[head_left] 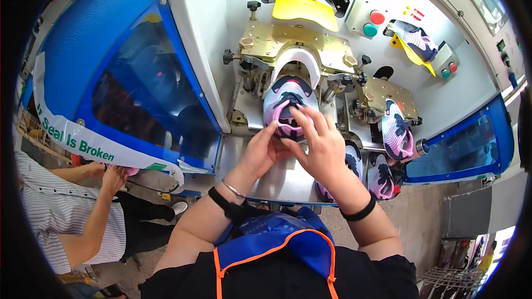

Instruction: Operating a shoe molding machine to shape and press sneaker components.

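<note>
Grasps shoe at frame centre with left hand, with right hand over its opening in a grip impossible to tell.

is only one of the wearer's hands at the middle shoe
No, the left hand and right hand are both at the shoe.

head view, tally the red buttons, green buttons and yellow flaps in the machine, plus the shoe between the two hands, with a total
Red buttons: 2
Green buttons: 2
Yellow flaps: 2
Shoe between the hands: 1
Total: 7
</note>
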{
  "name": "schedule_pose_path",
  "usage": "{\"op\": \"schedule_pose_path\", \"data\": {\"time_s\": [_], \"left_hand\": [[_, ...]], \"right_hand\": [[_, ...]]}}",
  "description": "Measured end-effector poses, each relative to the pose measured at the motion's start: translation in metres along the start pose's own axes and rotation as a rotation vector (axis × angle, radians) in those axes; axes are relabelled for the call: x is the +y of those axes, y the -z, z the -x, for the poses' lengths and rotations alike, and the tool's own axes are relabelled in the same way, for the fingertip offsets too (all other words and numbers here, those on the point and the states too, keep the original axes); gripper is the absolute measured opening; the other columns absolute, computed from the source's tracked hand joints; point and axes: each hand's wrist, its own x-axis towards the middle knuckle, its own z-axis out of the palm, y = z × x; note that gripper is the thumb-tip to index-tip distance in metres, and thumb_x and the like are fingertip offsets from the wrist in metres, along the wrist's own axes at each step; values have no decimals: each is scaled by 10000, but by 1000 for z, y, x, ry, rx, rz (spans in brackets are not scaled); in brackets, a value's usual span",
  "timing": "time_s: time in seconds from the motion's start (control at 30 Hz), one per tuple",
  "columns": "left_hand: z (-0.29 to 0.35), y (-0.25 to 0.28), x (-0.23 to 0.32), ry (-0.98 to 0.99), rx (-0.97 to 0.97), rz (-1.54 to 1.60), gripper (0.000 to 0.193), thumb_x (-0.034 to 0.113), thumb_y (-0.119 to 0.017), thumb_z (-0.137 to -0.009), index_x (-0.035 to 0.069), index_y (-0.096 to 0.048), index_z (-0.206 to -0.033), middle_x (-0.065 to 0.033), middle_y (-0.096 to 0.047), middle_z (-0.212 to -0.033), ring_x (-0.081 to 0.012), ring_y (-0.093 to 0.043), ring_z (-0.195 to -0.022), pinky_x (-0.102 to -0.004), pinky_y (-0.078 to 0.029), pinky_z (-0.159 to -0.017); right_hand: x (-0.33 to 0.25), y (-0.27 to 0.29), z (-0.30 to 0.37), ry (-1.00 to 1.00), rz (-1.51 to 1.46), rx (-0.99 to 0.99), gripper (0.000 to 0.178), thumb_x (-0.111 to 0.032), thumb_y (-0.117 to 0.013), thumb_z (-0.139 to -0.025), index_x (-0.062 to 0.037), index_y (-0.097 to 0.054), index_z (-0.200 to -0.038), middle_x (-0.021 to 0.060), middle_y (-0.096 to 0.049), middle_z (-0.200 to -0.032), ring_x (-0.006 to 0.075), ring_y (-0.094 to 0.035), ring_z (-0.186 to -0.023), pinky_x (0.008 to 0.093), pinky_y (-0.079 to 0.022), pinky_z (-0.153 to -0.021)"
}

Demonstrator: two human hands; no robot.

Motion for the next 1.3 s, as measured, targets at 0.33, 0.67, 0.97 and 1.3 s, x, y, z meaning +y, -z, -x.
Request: {"op": "schedule_pose_path", "data": {"time_s": [0.33, 0.67, 0.97, 1.3], "left_hand": [[4, -3, -12, 20, 129, -95, 378, 382, -414, -1049, 99, -486, -1289, -91, -651, -1095, -224, -684, -925, -383, -598, -807], [4, -3, -13, 68, 134, -49, 419, 415, -411, -1044, 96, -468, -1310, -92, -654, -1087, -228, -696, -914, -389, -605, -801], [3, -1, -13, 75, 126, -59, 423, 416, -408, -1044, 100, -457, -1321, -97, -649, -1105, -227, -696, -911, -390, -605, -799], [2, 3, -15, 18, 161, -92, 401, 387, -415, -1048, 84, -454, -1308, -114, -648, -1096, -233, -697, -901, -376, -608, -764]], "right_hand": [[15, -49, -12, -220, -125, -166, 634, -436, -719, -810, -144, -543, -1344, 264, -475, -1357, 458, -519, -1177, 508, -445, -976], [14, -48, -17, -274, -97, -195, 499, -404, -708, -828, -139, -608, -1238, 265, -570, -1214, 428, -574, -1107, 480, -484, -922], [14, -48, -16, -289, -122, -183, 497, -401, -708, -828, -131, -612, -1234, 278, -565, -1217, 435, -571, -1116, 486, -482, -929], [14, -52, -15, -285, -141, -188, 510, -397, -712, -830, -106, -606, -1235, 287, -550, -1238, 442, -554, -1142, 475, -466, -965]]}}
